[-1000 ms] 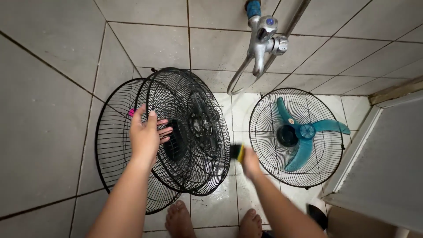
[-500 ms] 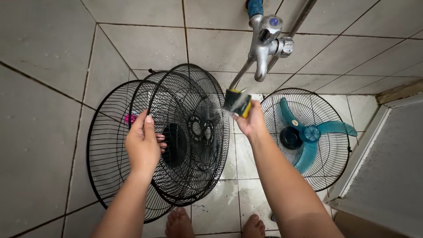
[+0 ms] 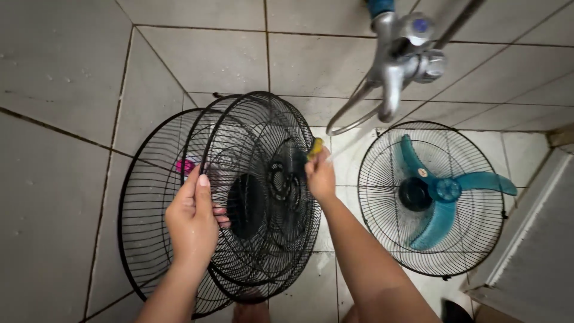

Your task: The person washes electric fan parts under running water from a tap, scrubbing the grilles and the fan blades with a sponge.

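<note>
While the left hand (image 3: 192, 224) grips the black fan grille (image 3: 263, 191) upright on the wet floor, the right hand (image 3: 321, 175), closed on a yellow sponge (image 3: 315, 147), should scrub along each wire, I'd say.

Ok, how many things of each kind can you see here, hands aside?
Black wire fan grilles: 4 (three overlapping at left, as far as I can tell, and one at right)
Teal fan blade: 1
Yellow sponge: 1
Metal tap: 1
Small pink item: 1
Total: 8
</note>
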